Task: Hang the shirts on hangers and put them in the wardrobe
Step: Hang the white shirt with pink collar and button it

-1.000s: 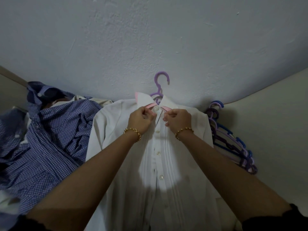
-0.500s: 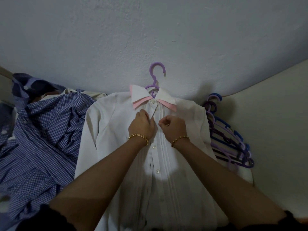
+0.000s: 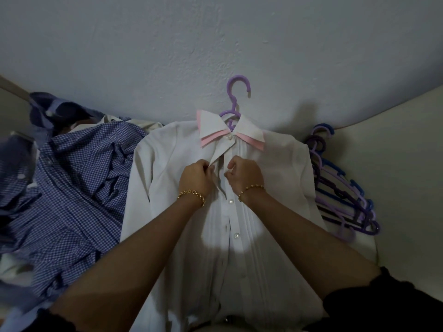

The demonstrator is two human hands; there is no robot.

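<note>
Two hands work at the front opening of the white shirt (image 3: 282, 178), just below its collar (image 3: 211, 127). The left hand (image 3: 196, 174) pinches one edge of the front between thumb and curled fingers, and that edge is folded slightly outward. The right hand (image 3: 244, 174), also curled, pinches the opposite edge close beside it. Each wrist carries a gold bracelet (image 3: 191, 194).

The white shirt is spread with its front toward the camera, on a purple hanger (image 3: 236, 92) whose hook rises above the collar against the pale wall (image 3: 215, 44). The collar is white with a pink underlayer, and the top button (image 3: 229, 137) just under it is fastened (whether the button between the hands is done up cannot be told). Lower buttons run down the pleated front.

Beside the shirt's sleeve on the person's left lies a rumpled heap of blue checked shirts (image 3: 72, 188). On the other side, a stack of spare hangers (image 3: 342, 195) in purple and blue rests near the shirt's shoulder on a cream surface (image 3: 395, 176).
</note>
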